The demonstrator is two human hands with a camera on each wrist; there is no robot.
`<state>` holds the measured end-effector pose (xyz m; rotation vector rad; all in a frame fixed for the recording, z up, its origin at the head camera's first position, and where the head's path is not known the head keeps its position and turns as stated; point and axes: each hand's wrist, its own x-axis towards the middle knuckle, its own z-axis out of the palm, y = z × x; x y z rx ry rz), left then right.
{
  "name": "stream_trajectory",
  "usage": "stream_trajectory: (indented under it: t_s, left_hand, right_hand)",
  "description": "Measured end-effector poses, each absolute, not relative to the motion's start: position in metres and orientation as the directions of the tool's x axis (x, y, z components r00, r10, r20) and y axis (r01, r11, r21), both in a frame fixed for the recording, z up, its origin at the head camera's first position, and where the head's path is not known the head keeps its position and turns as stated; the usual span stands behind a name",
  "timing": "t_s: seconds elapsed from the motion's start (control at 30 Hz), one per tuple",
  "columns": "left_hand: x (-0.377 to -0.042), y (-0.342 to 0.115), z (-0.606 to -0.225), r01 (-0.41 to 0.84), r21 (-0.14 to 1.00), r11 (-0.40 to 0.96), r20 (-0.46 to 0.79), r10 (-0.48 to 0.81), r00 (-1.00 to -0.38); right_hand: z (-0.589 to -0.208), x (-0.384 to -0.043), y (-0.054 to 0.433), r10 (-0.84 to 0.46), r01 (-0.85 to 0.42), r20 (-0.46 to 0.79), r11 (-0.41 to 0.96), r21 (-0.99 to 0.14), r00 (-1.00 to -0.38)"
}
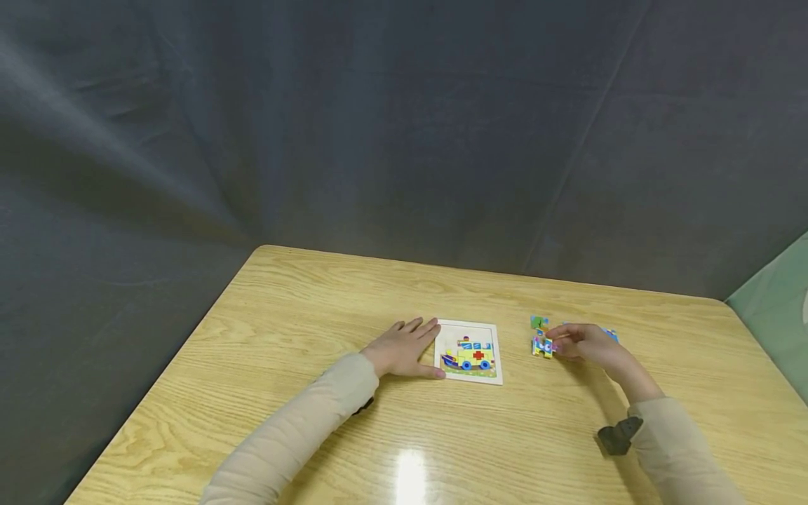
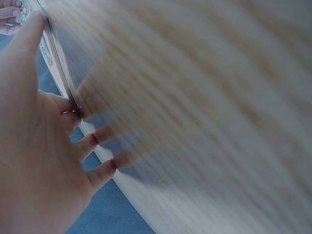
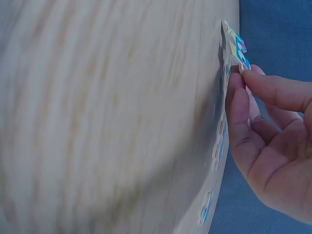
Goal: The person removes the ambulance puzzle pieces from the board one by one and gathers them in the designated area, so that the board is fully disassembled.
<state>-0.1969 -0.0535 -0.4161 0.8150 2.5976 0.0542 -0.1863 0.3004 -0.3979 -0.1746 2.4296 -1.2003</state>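
A square puzzle board (image 1: 467,324) with a white frame lies on the table, partly filled with a yellow ambulance picture; its upper part shows bare white. My left hand (image 1: 404,348) rests at the board's left edge, fingers spread, with fingertips and thumb touching the frame. To the right of the board, my right hand (image 1: 583,344) pinches a colourful jigsaw piece (image 3: 240,54) between thumb and fingers. In the right wrist view that piece is tilted just off the tabletop. More loose puzzle pieces (image 3: 206,207) lie flat beneath and beside the right hand, some hidden by it.
The pieces lie on a wood-grain table (image 1: 315,294). A green puzzle piece (image 1: 539,322) is just beyond the right hand. Dark cloth (image 1: 404,140) hangs behind the table, and a pale green surface (image 1: 783,308) stands at the far right.
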Motion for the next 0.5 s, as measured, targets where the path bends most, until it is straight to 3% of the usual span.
stream_trajectory:
  t_s: [0.5]
  left_hand:
    - [-0.1985,-0.0539,-0.4188,0.543,0.158,0.825,-0.376,0.558,-0.739]
  right_hand:
    - [-0.406,-0.1893,0.3051,-0.284,0.132,-0.352,0.58,-0.804,-0.892]
